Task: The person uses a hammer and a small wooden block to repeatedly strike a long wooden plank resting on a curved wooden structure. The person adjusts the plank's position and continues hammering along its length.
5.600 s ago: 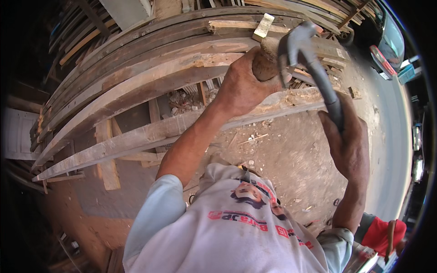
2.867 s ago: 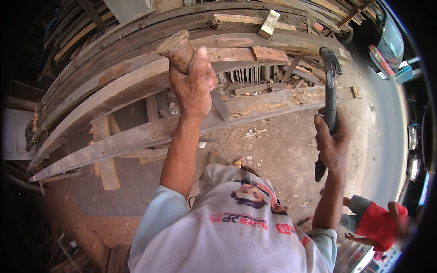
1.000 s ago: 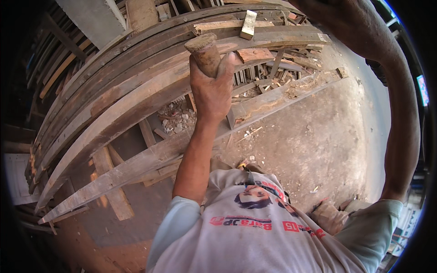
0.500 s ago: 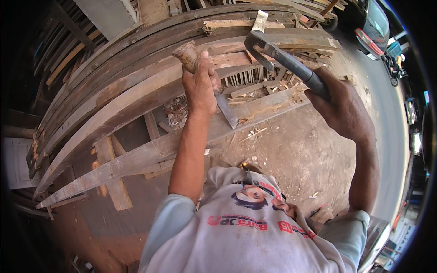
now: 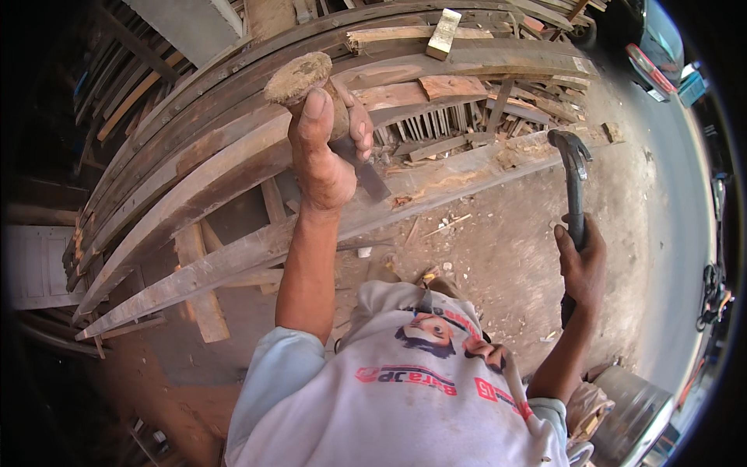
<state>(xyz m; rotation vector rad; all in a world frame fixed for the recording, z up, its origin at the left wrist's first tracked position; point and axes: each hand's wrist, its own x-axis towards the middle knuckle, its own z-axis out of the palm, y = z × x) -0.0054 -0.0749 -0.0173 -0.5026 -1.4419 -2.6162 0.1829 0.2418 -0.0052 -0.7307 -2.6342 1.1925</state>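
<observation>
We hold the chisel (image 5: 334,124) clamped in our left hand (image 5: 323,159), blade on the long plank (image 5: 233,253); our right hand (image 5: 582,268) grips the hammer (image 5: 574,183), drawn back — next, a square strike on the handle

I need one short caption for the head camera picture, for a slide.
Left hand holds a wooden-handled chisel over a long plank; right hand holds a hammer off to the side.
</observation>
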